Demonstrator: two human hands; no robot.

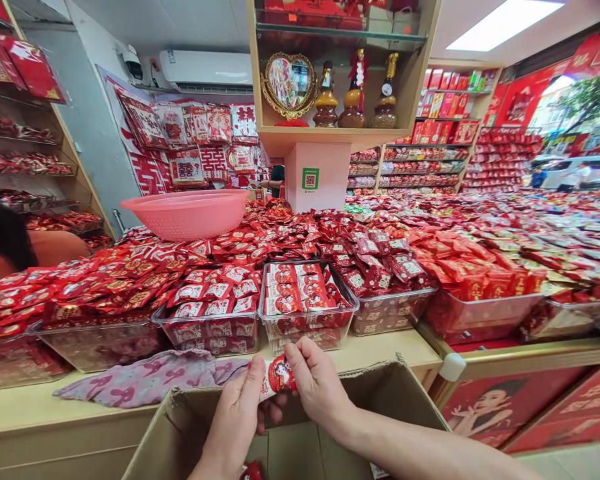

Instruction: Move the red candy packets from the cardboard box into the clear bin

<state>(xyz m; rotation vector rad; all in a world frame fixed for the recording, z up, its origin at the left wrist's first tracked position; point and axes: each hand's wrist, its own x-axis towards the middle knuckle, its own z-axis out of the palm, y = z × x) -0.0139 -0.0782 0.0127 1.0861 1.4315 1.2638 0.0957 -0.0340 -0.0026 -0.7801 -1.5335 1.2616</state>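
Between my two hands is a small red-and-white candy packet [281, 375] with a cartoon figure printed on it. My left hand [240, 407] grips its left end, thumb on top. At the other end, my right hand [317, 383] pinches it between thumb and fingers. Both are over an open cardboard box [390, 393], where a bit of a red packet [251, 471] shows at the bottom. Just beyond stands a clear plastic bin [307, 325] with similar packets laid in rows. To its left, another clear bin [207, 330] holds red-and-white packets.
A pink-and-purple cloth [145, 379] lies on the counter [20, 413] left of the box. Heaped red packets fill more bins, with a pink basket [190, 213] on top. A shelf unit [300, 137] rises behind. At the left edge a person's shoulder [60, 247] shows.
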